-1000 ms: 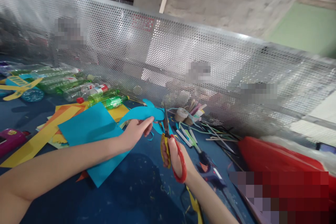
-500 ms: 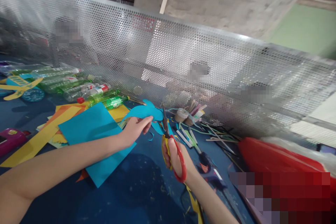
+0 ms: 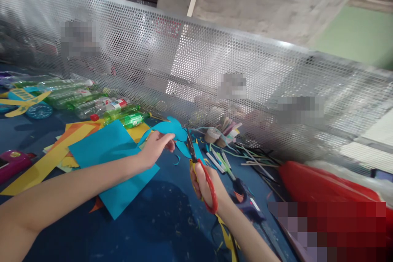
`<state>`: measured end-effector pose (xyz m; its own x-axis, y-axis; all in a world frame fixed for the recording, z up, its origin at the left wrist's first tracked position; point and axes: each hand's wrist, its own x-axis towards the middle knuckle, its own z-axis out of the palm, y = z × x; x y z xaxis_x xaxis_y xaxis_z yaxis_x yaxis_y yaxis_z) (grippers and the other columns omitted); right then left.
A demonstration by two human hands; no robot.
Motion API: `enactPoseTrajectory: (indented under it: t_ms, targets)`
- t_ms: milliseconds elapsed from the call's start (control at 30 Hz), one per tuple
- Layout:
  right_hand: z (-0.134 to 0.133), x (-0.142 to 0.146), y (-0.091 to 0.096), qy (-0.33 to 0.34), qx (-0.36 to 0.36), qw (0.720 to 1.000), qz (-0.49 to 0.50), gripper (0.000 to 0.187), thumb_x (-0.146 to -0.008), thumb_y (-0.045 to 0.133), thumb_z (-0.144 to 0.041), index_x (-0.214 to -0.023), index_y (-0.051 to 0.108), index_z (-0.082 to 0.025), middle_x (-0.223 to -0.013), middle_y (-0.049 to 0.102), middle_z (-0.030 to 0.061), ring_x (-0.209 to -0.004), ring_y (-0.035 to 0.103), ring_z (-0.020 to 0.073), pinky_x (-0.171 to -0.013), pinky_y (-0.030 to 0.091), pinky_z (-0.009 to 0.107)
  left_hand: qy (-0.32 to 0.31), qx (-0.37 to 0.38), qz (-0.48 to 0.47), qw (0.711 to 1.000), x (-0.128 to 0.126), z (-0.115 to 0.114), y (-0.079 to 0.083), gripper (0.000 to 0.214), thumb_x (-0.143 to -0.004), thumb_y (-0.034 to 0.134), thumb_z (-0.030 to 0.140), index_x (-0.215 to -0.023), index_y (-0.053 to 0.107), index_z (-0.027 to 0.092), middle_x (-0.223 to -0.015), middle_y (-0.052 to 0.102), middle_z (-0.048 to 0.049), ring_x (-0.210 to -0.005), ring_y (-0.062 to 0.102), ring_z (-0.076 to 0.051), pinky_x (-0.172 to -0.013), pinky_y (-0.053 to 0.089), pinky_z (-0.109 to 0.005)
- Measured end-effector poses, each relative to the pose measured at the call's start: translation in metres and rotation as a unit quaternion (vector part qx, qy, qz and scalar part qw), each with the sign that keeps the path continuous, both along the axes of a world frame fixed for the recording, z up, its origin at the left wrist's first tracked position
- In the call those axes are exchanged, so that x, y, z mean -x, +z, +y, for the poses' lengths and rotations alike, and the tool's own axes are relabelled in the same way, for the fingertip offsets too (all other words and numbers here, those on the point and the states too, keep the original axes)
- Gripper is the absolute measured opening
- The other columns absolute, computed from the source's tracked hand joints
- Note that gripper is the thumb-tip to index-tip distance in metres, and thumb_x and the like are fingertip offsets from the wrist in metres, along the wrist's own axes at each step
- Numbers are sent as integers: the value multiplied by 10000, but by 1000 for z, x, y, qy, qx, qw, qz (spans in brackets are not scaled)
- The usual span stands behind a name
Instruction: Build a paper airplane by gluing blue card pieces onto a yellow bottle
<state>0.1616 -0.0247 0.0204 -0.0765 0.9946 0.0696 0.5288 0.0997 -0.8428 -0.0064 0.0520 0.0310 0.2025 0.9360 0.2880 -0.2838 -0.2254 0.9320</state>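
Since half a second ago, our left hand has drawn the blue paper cut-out slightly toward the upper left of the frame. The scissors now lean their blades further left, so the cut has moved further along the shape's edge. Our left hand pinches the cut-out between thumb and fingertips, holding it just above the tabletop at frame centre. Our right hand is clamped through the red and yellow handles, the blades nearly together at the paper's right edge. A larger blue sheet lies under our left forearm, and plastic bottles line the perforated metal screen at left.
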Motion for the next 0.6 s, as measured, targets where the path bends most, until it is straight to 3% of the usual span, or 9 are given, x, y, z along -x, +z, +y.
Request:
enactPoseTrajectory:
  t_ms: [167,367,600]
  targets:
    - [-2,3,3,-7,6,1000,1,457,-822,308,-627,-600,308,-227,-408,338,-76,-293,351,78,-322,319,212,26,56,-110,992,-2,4,3,343,-727,624,432,-568,462,175,-507,551,0,-572,600,-167,-643,491,-353]
    - [-3,3,3,-11,14,1000,-17,475,-838,267,-622,-582,311,-224,-397,348,-67,-294,329,72,-320,281,211,33,40,-82,995,1,7,6,308,-719,632,435,-663,586,135,-612,610,-39,-590,599,-150,-684,513,-347]
    - [-5,5,3,-17,-7,1000,-14,496,-819,282,-647,-562,328,-225,-391,334,-58,-312,308,74,-316,249,215,42,-16,-57,997,4,8,11,310,-720,623,450,-672,583,147,-640,598,-35,-613,586,-151,-650,517,-317]
